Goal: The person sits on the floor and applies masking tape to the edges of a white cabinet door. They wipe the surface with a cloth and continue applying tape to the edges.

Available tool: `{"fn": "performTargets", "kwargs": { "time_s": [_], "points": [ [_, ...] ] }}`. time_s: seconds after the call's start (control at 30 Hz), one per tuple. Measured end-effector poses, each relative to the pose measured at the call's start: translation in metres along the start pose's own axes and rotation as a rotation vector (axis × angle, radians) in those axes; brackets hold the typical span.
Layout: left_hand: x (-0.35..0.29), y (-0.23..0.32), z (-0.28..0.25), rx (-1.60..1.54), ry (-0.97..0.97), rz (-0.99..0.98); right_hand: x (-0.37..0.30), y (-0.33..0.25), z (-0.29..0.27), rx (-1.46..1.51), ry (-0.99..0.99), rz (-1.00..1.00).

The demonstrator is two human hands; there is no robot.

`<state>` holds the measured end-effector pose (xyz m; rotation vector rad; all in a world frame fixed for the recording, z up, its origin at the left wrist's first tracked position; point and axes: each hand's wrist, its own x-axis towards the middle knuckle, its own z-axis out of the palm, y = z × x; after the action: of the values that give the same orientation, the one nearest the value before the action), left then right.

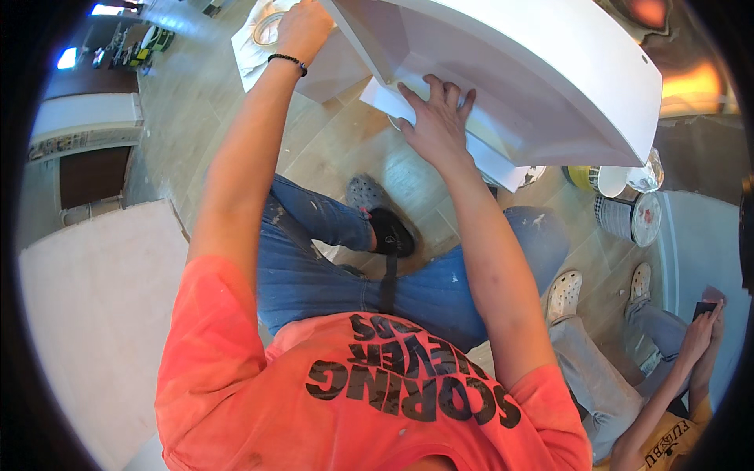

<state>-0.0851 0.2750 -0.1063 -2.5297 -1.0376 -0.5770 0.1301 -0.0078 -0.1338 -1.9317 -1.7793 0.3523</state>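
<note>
A white box-like furniture piece point(581, 67), its open side toward me, fills the top right. My right hand point(438, 122) lies over its lower edge, fingers spread and reaching against the inner face; it grips nothing. At the top edge of the view, my left hand point(306, 30) is curled beside the box's left panel point(357, 39). Its fingertips are partly cut off, so what they hold cannot be made out. Just left of that hand, a roll of tape point(269, 30) rests on a white cloth or sheet point(245, 49).
Paint buckets point(620, 216) stand on the tiled floor point(314, 149) at the right. A seated person point(597, 385) at the lower right holds a small dark object point(704, 309). A large pale panel point(102, 314) stands at my left. My clog-clad foot point(369, 192) is below the box.
</note>
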Motion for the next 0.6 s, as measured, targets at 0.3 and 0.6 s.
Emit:
{"fn": "performTargets", "kwargs": {
  "time_s": [0.3, 0.6],
  "points": [
    [-0.081, 0.101, -0.138, -0.703, 0.136, -0.928, 0.018, 0.007, 0.016, -0.059, 0.033, 0.044],
    [-0.133, 0.208, -0.124, -0.950, -0.196, -0.916, 0.025, 0.010, -0.009, -0.121, -0.220, 0.071]
  ]
}}
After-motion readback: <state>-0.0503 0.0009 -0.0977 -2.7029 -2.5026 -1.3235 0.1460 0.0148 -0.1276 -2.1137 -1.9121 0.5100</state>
